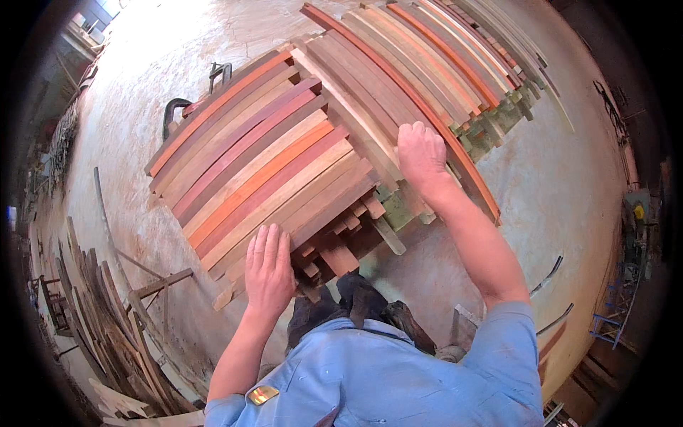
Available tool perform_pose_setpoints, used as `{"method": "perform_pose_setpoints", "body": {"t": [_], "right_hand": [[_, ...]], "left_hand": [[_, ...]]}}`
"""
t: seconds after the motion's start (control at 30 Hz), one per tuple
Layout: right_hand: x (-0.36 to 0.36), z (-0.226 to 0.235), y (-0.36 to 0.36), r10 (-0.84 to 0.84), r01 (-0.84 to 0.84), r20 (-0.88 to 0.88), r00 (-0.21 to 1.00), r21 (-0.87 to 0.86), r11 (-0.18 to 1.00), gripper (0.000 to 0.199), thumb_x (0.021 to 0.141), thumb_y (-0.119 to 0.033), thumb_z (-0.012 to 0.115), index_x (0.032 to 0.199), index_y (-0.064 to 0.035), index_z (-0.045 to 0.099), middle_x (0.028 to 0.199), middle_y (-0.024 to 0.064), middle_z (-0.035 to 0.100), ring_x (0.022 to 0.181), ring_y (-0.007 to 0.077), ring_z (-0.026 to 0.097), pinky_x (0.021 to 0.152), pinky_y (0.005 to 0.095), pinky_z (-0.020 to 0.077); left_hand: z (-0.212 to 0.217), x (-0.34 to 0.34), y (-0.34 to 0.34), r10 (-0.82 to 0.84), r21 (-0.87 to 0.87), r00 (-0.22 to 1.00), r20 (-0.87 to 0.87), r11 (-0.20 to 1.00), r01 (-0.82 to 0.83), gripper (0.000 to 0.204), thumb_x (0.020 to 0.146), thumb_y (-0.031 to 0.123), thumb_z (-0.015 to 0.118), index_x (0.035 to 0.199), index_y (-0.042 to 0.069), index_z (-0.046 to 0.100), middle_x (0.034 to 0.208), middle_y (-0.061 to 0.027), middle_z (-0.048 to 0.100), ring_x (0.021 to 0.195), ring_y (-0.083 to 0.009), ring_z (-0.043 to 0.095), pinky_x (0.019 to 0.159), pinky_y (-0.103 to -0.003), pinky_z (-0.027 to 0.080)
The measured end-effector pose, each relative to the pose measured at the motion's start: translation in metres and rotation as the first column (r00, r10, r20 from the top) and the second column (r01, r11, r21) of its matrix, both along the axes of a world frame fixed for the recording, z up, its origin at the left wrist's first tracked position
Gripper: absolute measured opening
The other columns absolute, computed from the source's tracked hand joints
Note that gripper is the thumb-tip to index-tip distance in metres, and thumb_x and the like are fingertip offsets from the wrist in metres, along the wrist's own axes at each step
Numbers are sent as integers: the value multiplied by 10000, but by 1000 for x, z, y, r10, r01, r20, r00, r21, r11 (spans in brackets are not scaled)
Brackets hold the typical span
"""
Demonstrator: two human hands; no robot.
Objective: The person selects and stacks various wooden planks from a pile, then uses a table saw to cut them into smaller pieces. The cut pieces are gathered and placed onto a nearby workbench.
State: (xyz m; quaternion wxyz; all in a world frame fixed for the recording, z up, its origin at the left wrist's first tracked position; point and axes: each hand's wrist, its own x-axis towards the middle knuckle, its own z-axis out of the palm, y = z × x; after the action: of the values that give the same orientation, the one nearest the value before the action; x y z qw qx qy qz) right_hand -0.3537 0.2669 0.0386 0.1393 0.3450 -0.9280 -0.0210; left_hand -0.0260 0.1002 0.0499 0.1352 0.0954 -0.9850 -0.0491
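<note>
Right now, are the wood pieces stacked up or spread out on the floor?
Stacked: the curved wood slats lie side by side on layers beneath.

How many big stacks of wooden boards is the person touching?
2. The near stack of curved boards lies under the left hand at its front end. The farther stack sits behind it, where the right hand rests. More wood lies on the floor, untouched.

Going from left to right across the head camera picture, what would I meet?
Leaning pile of curved wood pieces → left hand → stack of curved wooden slats → right hand → blue ladder-like frame.
</note>
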Motion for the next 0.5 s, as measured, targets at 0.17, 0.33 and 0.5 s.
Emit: {"method": "perform_pose_setpoints", "body": {"t": [0.17, 0.33, 0.5], "right_hand": [[4, 62, 7, 120, 321, 865, 488, -305, 897, 265, 871, -209, 646, 993, 22, 687, 848, 112, 647, 796, 188, 632, 702, 357, 515], [38, 68, 63, 346, 258, 826, 446, -488, 833, 238, 871, -102, 600, 1036, 62, 649, 866, 52, 586, 833, 153, 565, 758, 301, 463], [68, 83, 68, 495, -172, 621, 608, -505, 846, 267, 819, -34, 675, 1073, 44, 642, 975, 116, 597, 946, 268, 603, 837, 351, 478]], "left_hand": [[9, 15, -13, 78, 198, 996, -40, 978, -68, 542, 794, 13, 659, 1321, -39, 542, 1394, -222, 532, 1323, -396, 485, 1110, -486, 390], [48, 42, -35, 375, 322, 906, -196, 898, -301, 660, 806, 34, 719, 1407, -56, 461, 1446, -267, 472, 1351, -416, 451, 1121, -475, 371], [82, 70, -28, 330, 9, 835, -441, 932, -363, 781, 836, 241, 769, 1449, -54, 384, 1496, -271, 396, 1381, -410, 406, 1120, -511, 347]]}}
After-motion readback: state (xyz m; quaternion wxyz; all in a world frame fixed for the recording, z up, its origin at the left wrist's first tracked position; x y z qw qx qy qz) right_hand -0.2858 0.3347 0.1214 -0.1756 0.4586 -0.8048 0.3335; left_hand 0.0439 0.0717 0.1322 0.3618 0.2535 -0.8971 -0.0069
